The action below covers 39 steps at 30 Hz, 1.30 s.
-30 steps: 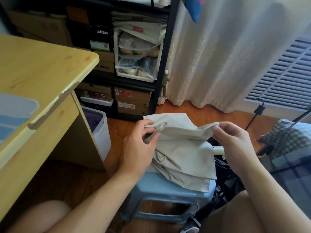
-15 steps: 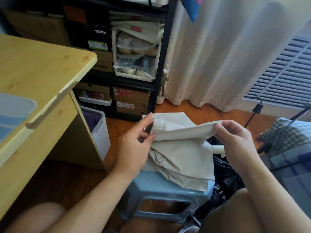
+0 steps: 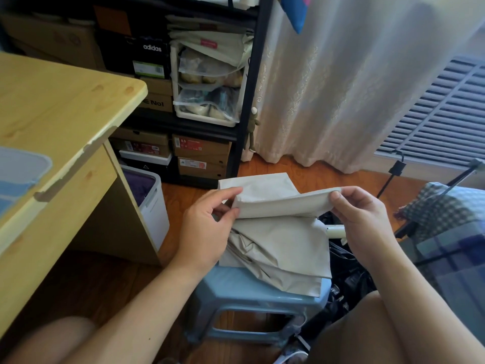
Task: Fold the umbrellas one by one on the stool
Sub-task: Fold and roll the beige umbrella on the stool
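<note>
Pinching umbrella (image 3: 278, 240) fold: left hand (image 3: 207, 229), right hand (image 3: 364, 219) | handle (image 3: 336, 230) seemingly half-hidden | stool (image 3: 252, 287) partly covered

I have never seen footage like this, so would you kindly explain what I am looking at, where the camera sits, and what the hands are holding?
There is no machine here: a person wears a wide-angle camera on the head, looking down at their own bare hands. The left hand and the right hand each pinch one end of a fold in a beige umbrella, whose cloth lies on a small blue stool. Its pale handle pokes out to the right. A wooden desk stands on the left, shelves of shoe boxes behind.
</note>
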Tool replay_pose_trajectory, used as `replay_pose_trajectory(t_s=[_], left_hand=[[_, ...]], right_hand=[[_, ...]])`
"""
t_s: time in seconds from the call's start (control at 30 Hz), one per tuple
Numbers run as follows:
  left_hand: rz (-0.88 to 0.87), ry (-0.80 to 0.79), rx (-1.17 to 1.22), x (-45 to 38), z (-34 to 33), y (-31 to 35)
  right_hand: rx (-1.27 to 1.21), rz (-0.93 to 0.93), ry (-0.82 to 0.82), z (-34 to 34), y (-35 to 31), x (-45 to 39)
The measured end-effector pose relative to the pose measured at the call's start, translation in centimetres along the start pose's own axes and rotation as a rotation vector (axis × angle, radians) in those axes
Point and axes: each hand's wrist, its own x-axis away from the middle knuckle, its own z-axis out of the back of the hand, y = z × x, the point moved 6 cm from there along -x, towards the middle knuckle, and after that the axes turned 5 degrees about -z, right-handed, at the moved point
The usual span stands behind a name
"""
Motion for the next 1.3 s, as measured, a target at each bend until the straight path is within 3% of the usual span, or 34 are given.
replay_pose_trajectory(t_s=[0.33, 0.7, 0.8, 0.93, 1.0, 1.17, 1.3], left_hand=[[0.000, -0.051, -0.059, -0.7, 0.6, 0.1], [-0.179, 0.014, -0.258, -0.8, 1.1, 0.8], [-0.099, 0.000, -0.190, -1.0, 1.1, 0.1], [0.082, -0.080, 0.038, -1.8, 0.7, -1.1], [0.126, -0.076, 0.065, -2.5, 0.6, -1.5], [0.275, 0.103, 0.165, -4.2, 0.8, -3.5], [0.417, 0.289, 0.298, -5.1, 0.7, -5.4]], right_hand=[[-0.027, 0.014, -0.066, 0.1, 0.1, 0.1], [-0.006, 0.001, -0.085, 0.4, 0.2, 0.0], [0.003, 0.017, -0.106, 0.1, -0.1, -0.4], [0.114, -0.112, -0.397, -2.2, -0.6, -2.0], [0.252, -0.121, -0.440, -2.8, -0.9, -3.5], [0.100, -0.159, -0.407, -4.0, -1.7, -7.5], [0.146, -0.202, -0.363, -5.1, -0.4, -10.1]])
